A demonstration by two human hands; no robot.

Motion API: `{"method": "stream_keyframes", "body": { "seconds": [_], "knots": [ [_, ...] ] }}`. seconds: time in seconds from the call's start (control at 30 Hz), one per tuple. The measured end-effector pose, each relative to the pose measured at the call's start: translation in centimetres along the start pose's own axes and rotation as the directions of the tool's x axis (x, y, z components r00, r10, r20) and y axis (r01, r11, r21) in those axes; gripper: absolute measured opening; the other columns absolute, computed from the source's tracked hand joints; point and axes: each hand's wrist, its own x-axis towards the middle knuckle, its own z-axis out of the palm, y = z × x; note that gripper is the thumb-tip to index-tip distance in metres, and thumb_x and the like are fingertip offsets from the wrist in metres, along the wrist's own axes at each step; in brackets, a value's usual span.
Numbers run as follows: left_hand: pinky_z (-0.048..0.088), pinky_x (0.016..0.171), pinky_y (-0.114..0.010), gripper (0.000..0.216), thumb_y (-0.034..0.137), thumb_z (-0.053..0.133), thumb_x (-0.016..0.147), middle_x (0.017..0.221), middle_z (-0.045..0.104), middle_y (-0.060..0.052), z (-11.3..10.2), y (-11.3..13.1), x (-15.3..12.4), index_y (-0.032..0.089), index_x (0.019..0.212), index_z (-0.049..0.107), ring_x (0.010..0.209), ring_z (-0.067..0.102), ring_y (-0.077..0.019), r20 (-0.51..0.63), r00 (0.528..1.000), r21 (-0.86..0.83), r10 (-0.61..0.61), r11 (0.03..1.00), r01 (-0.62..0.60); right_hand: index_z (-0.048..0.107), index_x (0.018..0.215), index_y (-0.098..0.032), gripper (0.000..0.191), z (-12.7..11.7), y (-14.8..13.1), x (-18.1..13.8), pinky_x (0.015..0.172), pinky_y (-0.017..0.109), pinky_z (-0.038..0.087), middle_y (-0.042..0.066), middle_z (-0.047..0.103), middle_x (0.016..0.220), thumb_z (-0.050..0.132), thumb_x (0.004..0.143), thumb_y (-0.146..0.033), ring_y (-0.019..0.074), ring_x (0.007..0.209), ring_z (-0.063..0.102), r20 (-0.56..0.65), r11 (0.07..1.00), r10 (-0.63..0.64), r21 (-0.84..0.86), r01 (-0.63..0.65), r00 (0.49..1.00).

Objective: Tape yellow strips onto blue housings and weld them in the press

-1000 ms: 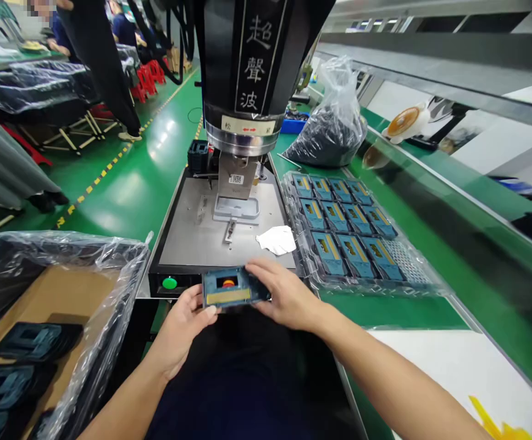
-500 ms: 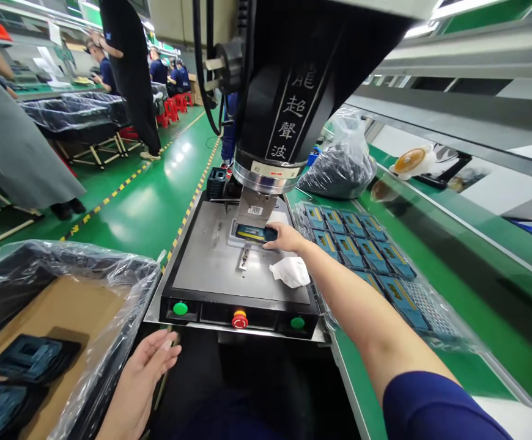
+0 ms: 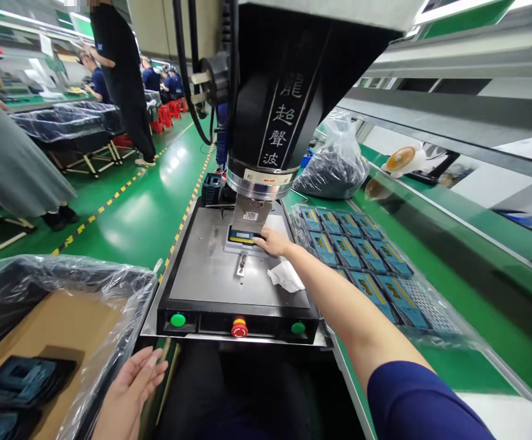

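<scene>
a: head view. item one, right hand?
b: right hand (image 3: 273, 241), reached forward over the plate (image 3: 188, 275); fingers at the right end of the part (image 3: 239, 236). whether they pinch it or only press on it, cannot tell.
a: part, location?
b: in the pale fixture (image 3: 233, 248) on the plate, below the block (image 3: 250, 211) of the press (image 3: 279, 104). dark blue, yellow strip along the near side. contact with the block: cannot tell.
a: left hand?
b: left hand (image 3: 131, 391), low, between the bin (image 3: 149, 282) and the press base. fingers loosely curled, thumb beside them, holding nothing.
a: about the plate?
b: one white cloth (image 3: 287, 277), crumpled, near the right forearm. along the front edge: two green buttons (image 3: 178, 319), one red button (image 3: 239, 328) between them.
a: sides?
b: right, one clear tray (image 3: 424, 299) with rows of similar pieces (image 3: 370, 252); beyond it, one plastic bag (image 3: 334, 165) of dark contents. left, the bin, plastic-lined, dark pieces lying on cardboard (image 3: 73, 311).
</scene>
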Motion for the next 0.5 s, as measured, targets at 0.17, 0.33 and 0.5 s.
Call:
{"method": "stream_keyframes", "body": {
  "seconds": [0.17, 0.33, 0.5],
  "knots": [
    [0.043, 0.101, -0.048, 0.062, 0.056, 0.068, 0.068, 0.124, 0.058, -0.012, 2.2, 0.5, 1.4, 0.019, 0.115, 0.052, 0.115, 0.056, -0.0304, 0.015, 0.958, 0.297, 0.286, 0.914, -0.277, 0.054, 0.121, -0.006, 0.034, 1.9, -2.5, -1.1, 0.113, 0.048, 0.023, 0.018, 0.042, 0.141, 0.053, 0.092, -0.023, 0.0302, 0.136, 0.028, -0.191, 0.990, 0.128, -0.040, -0.138, 0.973],
    [0.024, 0.114, -0.049, 0.061, 0.048, 0.048, 0.083, 0.145, 0.036, -0.020, 4.8, 0.1, 2.2, 0.013, 0.133, 0.042, 0.136, 0.033, -0.0341, 0.294, 0.612, 0.728, 0.734, 0.243, -0.641, 0.048, 0.129, -0.007, 0.043, 3.7, -7.0, -7.9, 0.115, 0.043, 0.025, 0.019, 0.041, 0.141, 0.052, 0.091, -0.029, 0.0277, 0.135, 0.032, -0.369, 0.985, 0.141, -0.041, -0.167, 0.919],
    [0.016, 0.114, -0.057, 0.078, 0.046, 0.045, 0.086, 0.154, 0.013, -0.026, 5.5, -4.3, 3.0, 0.006, 0.147, 0.017, 0.143, 0.009, -0.0392, 0.469, 0.491, 0.732, 0.734, -0.012, -0.682, 0.020, 0.149, -0.013, 0.070, 9.7, -9.8, -20.6, 0.113, 0.058, 0.027, 0.017, 0.023, 0.152, 0.052, 0.087, -0.025, 0.0331, 0.142, 0.017, -0.597, 0.978, 0.123, -0.064, -0.200, 0.793]
  ]
}}
